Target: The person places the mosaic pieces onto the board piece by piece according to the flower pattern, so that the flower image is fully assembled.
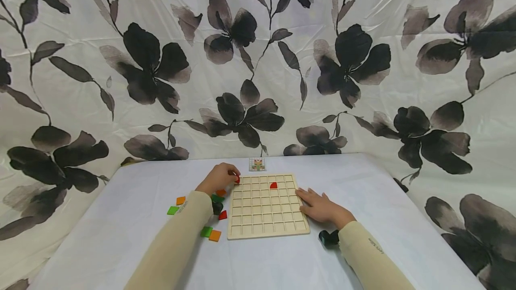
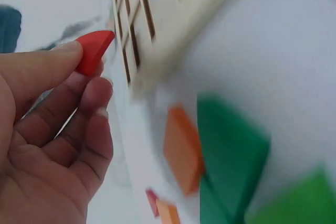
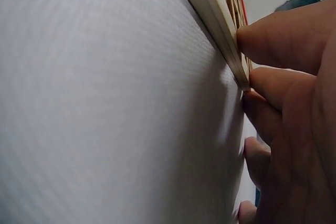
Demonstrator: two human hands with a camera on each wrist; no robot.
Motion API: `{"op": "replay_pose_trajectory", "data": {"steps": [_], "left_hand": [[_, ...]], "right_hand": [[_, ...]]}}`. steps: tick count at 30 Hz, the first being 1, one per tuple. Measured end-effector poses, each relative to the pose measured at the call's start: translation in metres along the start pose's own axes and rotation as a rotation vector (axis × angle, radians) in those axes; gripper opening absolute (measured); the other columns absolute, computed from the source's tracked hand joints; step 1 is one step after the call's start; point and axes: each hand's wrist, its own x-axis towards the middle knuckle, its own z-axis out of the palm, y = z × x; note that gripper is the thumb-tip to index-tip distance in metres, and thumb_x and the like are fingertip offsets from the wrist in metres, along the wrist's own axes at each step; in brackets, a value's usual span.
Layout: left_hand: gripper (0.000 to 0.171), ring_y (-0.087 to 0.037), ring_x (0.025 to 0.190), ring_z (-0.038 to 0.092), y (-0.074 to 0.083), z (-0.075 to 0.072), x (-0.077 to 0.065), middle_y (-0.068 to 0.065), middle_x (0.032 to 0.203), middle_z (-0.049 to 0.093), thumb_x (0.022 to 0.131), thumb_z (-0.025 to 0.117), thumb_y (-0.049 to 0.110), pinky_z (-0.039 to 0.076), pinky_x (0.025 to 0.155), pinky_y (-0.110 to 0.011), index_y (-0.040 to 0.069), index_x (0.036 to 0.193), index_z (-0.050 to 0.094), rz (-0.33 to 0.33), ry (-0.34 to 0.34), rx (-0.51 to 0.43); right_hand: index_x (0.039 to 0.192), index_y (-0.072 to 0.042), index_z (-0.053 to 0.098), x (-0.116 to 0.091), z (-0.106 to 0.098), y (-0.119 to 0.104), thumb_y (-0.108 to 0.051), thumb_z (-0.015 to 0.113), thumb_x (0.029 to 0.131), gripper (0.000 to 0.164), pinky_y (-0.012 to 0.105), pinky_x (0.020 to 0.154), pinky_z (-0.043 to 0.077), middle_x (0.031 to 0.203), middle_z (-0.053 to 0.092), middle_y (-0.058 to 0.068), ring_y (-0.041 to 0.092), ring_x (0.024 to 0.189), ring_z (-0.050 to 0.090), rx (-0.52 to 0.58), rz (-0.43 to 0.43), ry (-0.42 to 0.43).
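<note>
White bench: a gridded board holds one red piece — left grip pinches a red tile; right grip, seemingly spread, touches the board.

A table covered in a smooth white cloth bears a square, pale wooden grid board. From the board's centre, a small gridded square with a coloured pattern sits near 12 o'clock. A flat dark-green piece and a flat orange piece lie between 9 and 10; a flat red tile near 9, with a four-sided orange tile and a four-sided lime-green tile farther out; another lime-green tile and another orange tile at 8.
</note>
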Motion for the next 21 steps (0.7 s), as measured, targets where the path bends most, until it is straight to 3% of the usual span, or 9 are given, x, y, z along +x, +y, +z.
{"op": "replay_pose_trajectory", "data": {"steps": [5,9,13,21], "left_hand": [[0.013,-0.016,0.083,0.06,0.018,0.011,-0.004,-0.002,0.093,0.069,0.089,0.068,0.014,0.051,0.079,-0.033,0.01,0.101,0.073,0.031,0.02,-0.048],[0.009,-0.016,0.077,0.058,0.03,0.022,-0.004,-0.003,0.088,0.067,0.088,0.068,0.012,0.05,0.073,-0.03,0.011,0.096,0.071,0.045,0.005,-0.049],[0.006,-0.016,0.074,0.056,0.032,0.033,0.0,-0.003,0.086,0.066,0.088,0.067,0.009,0.048,0.069,-0.029,0.01,0.093,0.069,0.072,-0.005,-0.044],[0.003,-0.017,0.08,0.057,0.036,0.042,0.004,-0.002,0.086,0.066,0.089,0.066,0.01,0.05,0.078,-0.035,0.009,0.09,0.069,0.108,-0.006,0.036]], "right_hand": [[0.153,-0.017,0.03,-0.001,0.0,0.0,-0.032,0.047,0.099,0.058,0.063,0.116,0.007,0.16,0.027,0.003,0.033,0.15,0.016,-0.012,-0.004,0.003],[0.153,-0.019,0.03,0.0,0.0,0.001,-0.033,0.047,0.099,0.058,0.062,0.117,0.006,0.16,0.026,0.002,0.032,0.15,0.015,-0.005,0.006,-0.001],[0.153,-0.02,0.03,0.0,0.002,0.001,-0.034,0.047,0.099,0.058,0.062,0.117,0.006,0.16,0.026,0.001,0.031,0.15,0.015,0.001,0.008,-0.001],[0.153,-0.02,0.03,-0.001,0.001,0.001,-0.034,0.047,0.099,0.058,0.062,0.117,0.005,0.16,0.026,0.002,0.031,0.15,0.015,0.003,0.016,0.003]]}}
